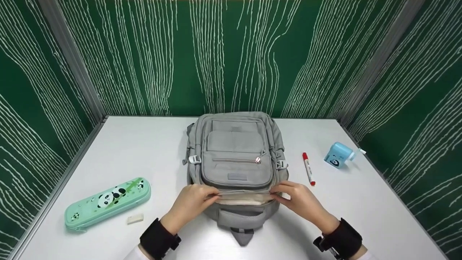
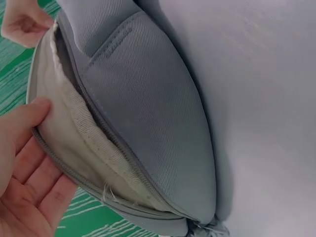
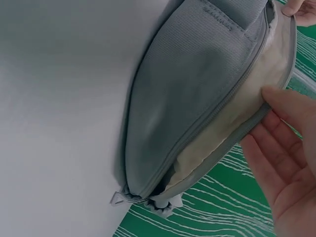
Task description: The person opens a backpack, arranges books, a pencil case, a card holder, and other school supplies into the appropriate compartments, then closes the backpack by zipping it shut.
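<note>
A grey backpack (image 1: pixel 236 144) lies on its back in the middle of the table, its top handle (image 1: pixel 240 218) toward me. The main zipper is undone, and the cream lining (image 1: pixel 243 198) shows in the opening. My left hand (image 1: pixel 193 200) pinches the front edge of the opening on the left side, thumb on the lining and fingers outside. On the right side my right hand (image 1: pixel 299 200) pinches the same edge in the same way. Both wrist views show the lining (image 2: pixel 74 123) and the zipper edge between thumb and fingers. The bag's inside is mostly hidden.
A green panda pencil case (image 1: pixel 108 204) lies at the left, with a white eraser (image 1: pixel 135 219) beside it. At the right are a red-capped marker (image 1: pixel 308 168) and a blue pencil sharpener (image 1: pixel 338 155). Green walls with white lines stand behind the white table (image 1: pixel 151 144).
</note>
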The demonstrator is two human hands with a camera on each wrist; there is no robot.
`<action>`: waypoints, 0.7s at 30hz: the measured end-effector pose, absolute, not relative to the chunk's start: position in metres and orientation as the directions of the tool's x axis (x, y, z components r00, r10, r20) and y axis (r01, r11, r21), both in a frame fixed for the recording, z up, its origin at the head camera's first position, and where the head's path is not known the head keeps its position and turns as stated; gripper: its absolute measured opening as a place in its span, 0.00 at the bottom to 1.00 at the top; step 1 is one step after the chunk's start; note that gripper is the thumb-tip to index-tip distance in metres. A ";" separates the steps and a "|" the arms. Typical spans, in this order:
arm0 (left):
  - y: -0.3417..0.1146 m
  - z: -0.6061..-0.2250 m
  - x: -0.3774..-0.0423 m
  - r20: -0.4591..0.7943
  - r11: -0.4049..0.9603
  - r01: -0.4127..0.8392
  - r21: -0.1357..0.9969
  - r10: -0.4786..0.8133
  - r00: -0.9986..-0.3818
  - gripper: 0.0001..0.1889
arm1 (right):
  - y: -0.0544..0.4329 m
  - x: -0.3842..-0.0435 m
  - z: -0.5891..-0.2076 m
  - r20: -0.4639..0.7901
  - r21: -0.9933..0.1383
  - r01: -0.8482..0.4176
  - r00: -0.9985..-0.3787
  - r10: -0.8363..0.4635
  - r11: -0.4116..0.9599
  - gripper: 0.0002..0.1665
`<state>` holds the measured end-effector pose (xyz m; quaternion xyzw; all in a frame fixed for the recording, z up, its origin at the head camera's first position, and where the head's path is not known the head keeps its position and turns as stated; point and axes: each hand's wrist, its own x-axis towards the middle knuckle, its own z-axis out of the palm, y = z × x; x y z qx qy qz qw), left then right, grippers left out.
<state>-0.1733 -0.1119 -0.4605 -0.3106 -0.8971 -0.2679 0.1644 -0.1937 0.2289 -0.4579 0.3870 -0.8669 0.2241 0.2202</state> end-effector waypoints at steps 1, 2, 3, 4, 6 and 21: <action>-0.112 -0.462 -0.173 0.457 0.663 0.642 0.386 0.467 -0.757 0.05 | 0.230 -0.194 -0.459 0.565 -0.241 -0.772 -0.604 -0.562 0.588 0.15; -0.113 -0.463 -0.172 0.450 0.662 0.636 0.396 0.464 -0.763 0.05 | 0.231 -0.196 -0.460 0.573 -0.268 -0.771 -0.609 -0.548 0.577 0.15; -0.113 -0.464 -0.172 0.443 0.661 0.631 0.406 0.462 -0.768 0.05 | 0.233 -0.197 -0.462 0.578 -0.299 -0.764 -0.621 -0.529 0.571 0.15; -0.113 -0.465 -0.171 0.436 0.661 0.626 0.413 0.460 -0.773 0.05 | 0.235 -0.199 -0.463 0.582 -0.325 -0.751 -0.638 -0.505 0.574 0.14; -0.114 -0.466 -0.171 0.425 0.660 0.620 0.426 0.459 -0.780 0.05 | 0.240 -0.204 -0.464 0.575 -0.386 -0.700 -0.692 -0.437 0.600 0.13; -0.110 -0.450 -0.175 0.306 0.678 0.598 0.428 0.514 -0.802 0.02 | 0.279 -0.294 -0.470 0.250 -0.466 -0.300 -0.947 -0.202 0.832 0.15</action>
